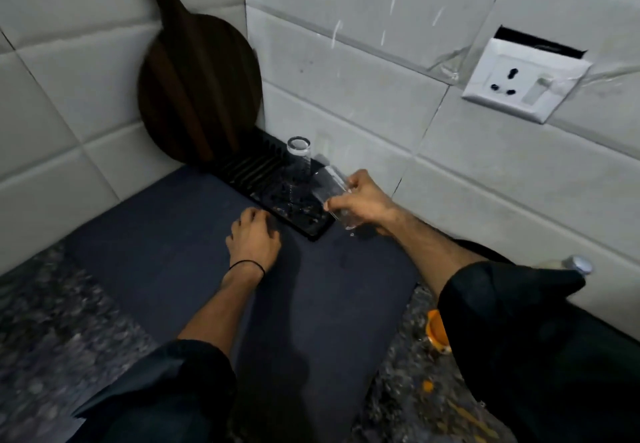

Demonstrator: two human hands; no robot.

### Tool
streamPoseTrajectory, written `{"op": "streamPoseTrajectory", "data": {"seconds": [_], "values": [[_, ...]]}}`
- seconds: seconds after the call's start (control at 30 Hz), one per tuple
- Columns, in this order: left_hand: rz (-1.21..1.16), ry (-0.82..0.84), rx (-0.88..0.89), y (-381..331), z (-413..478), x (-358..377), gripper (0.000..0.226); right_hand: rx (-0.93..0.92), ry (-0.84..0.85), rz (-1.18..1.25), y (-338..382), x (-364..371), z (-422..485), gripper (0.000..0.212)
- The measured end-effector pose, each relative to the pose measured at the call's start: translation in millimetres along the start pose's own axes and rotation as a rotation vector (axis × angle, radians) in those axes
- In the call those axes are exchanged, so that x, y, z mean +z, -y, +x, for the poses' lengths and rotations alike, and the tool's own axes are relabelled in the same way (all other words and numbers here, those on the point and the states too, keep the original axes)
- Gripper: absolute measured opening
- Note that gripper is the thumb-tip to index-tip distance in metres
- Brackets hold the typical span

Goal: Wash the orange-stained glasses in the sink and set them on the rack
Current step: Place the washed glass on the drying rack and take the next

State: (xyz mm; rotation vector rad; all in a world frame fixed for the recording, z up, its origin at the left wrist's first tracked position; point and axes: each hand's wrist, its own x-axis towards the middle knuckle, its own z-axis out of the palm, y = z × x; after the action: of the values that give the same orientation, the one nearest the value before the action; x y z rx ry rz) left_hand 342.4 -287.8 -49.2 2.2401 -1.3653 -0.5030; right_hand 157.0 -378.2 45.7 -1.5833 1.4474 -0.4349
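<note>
A black ribbed rack (pixel 263 172) lies along the tiled wall at the back of a dark mat (pixel 194 234). One clear glass (pixel 299 157) stands upside down on the rack. My right hand (pixel 363 202) grips a second clear glass (pixel 330 188), tilted, just above the rack's near right end. My left hand (pixel 254 236) rests fingers-down on the mat, touching the rack's front edge and holding nothing. An orange-stained glass (pixel 437 331) shows partly behind my right sleeve at the lower right.
A dark round wooden board (pixel 199 89) leans in the wall corner behind the rack. A white wall socket (pixel 526 80) is at the upper right. A metal-capped bottle (pixel 575 264) peeks above my right sleeve. Speckled granite counter (pixel 52 321) with orange spills (pixel 428 386) surrounds the mat.
</note>
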Motion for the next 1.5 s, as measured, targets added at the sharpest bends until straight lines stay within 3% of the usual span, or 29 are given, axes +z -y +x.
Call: {"op": "streamPoseTrajectory", "data": {"seconds": [0.1, 0.2, 0.5, 0.77, 1.07, 1.17, 1.3, 1.4, 1.5], "values": [[0.112, 0.017, -0.009, 15, 8, 7, 0.043, -0.181, -0.033, -0.434, 22, 3, 21, 0.055], [0.14, 0.005, -0.04, 28, 13, 11, 0.05, -0.309, 0.0, -0.599, 46, 16, 33, 0.058], [0.135, -0.052, -0.01, 45, 8, 22, 0.056, -0.537, -0.036, -0.735, 64, 72, 76, 0.074], [0.202, -0.088, 0.025, 46, 6, 27, 0.069, -0.542, -0.029, -0.65, 62, 86, 90, 0.081], [0.178, -0.052, 0.002, 42, 4, 22, 0.056, -0.545, 0.064, -0.685, 60, 73, 85, 0.095], [0.118, -0.016, -0.017, 41, 4, 16, 0.057, -0.554, -0.001, -0.659, 59, 63, 69, 0.087], [0.026, 0.025, -0.056, 30, -5, 6, 0.058, -0.565, -0.08, -0.525, 47, 44, 33, 0.056], [-0.112, -0.013, -0.042, 11, -30, 5, 0.057, -0.504, -0.043, -0.358, 28, 25, -9, 0.03], [-0.21, -0.001, 0.032, -12, -63, 11, 0.05, -0.459, -0.056, -0.228, 0, 1, -53, 0.018]]}}
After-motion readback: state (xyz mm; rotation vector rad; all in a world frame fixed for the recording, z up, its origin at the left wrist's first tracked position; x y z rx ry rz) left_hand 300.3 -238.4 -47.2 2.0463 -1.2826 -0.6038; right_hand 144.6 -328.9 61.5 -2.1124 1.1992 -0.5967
